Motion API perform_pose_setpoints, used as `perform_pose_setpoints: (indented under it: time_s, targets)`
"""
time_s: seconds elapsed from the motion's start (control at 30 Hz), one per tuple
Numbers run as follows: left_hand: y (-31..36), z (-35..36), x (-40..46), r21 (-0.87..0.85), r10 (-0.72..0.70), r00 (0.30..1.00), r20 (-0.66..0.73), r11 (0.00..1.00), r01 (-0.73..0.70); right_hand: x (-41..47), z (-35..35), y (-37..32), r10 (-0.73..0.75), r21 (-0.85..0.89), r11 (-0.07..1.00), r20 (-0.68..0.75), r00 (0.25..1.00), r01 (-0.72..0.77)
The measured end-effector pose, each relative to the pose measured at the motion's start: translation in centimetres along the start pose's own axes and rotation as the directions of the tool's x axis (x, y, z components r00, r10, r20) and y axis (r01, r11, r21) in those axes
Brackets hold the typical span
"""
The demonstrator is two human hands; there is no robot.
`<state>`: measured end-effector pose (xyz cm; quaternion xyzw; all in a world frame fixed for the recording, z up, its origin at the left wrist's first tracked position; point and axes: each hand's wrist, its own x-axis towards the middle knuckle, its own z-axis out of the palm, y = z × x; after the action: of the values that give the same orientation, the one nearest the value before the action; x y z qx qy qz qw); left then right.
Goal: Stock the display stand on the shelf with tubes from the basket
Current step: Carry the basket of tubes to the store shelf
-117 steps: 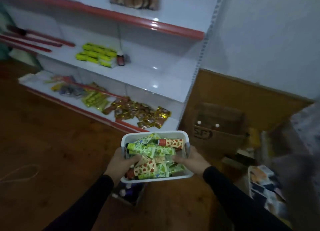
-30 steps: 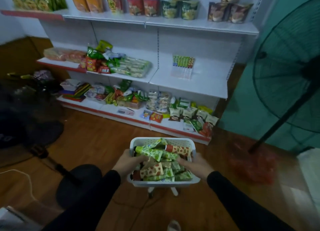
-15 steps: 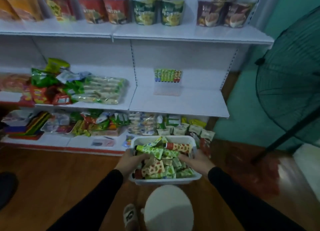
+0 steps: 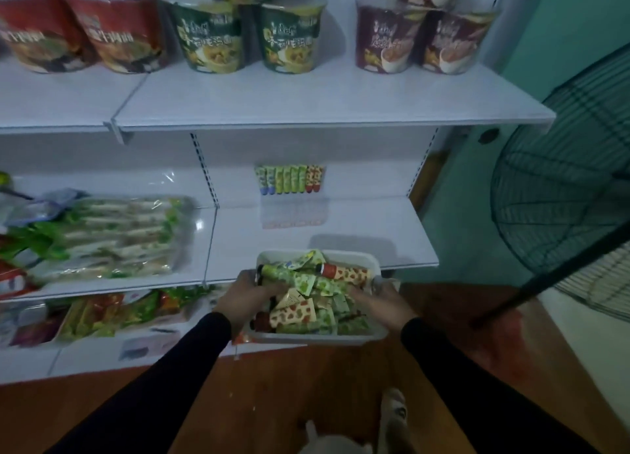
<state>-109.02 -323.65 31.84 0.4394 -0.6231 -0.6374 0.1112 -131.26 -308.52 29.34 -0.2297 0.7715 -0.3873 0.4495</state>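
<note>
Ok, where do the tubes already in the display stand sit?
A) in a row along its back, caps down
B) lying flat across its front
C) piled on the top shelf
A: the tubes stand in one row at the back of the clear display stand, caps pointing down.

Basket: white plastic, smooth, semi-matt. Tubes in it: printed laminate/foil look, slight sheen, crimped ends. Display stand: clear plastic, glossy, see-through. Shelf: white painted metal, smooth, faint gloss w/ light spots. Wrapped packs at left: clear film, shiny, wrinkled. Floor: wood-look, reddish, low sheen. Sleeves: black cloth, matt.
</note>
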Motion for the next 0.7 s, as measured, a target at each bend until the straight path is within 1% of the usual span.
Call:
perform_pose_setpoints:
  time_s: [0.1,0.2,0.3,0.33,0.43,0.5,0.57,0.7]
  targets:
    - [1.6,2.8,4.2,-0.026,-0.002,0.999,-0.043,1.000,0.001,4.5,-3.3,-0.6,-0.005,0.016,1.000,0.002,1.000,0.005]
    - [2.8,5.8,8.5,-0.079,-0.033,0.989,-0.144,0.997,0.022,9.1,-6.9,-0.8,-0.017,-0.026,1.000,0.012,1.000,0.017]
    - [3.5,8.1,12.7,-0.116,-0.085,0.989,-0.120,0.991,0.071,12.2,-9.8,-0.9,0.027,-0.037,0.999,-0.001,1.000,-0.027]
    - [3.7,8.6,14.1,-0.125,-0.097,0.989,-0.110,0.989,0.083,13.3,-10.7,-0.9,0.024,-0.026,0.999,-0.022,0.999,-0.024]
    - [3.8,9.5,19.5,-0.082,-0.100,0.994,-0.031,0.992,0.098,16.6,-12.5,-0.6,0.042,0.003,0.999,-0.108,0.993,-0.042]
    - [3.6,10.3,23.4,-0.073,-0.069,0.998,0.010,0.995,0.070,19.0,-13.4,-0.2,0.037,0.002,0.999,-0.160,0.986,-0.037]
    - [4.0,11.2,26.4,-0.072,-0.033,0.999,0.034,0.997,0.035,21.9,-14.1,0.2,0.016,0.030,0.999,-0.244,0.970,-0.009]
    - [4.5,13.2,31.6,-0.046,0.093,0.992,0.087,0.995,-0.089,26.9,-15.8,1.6,-0.053,0.086,0.992,-0.369,0.928,0.091]
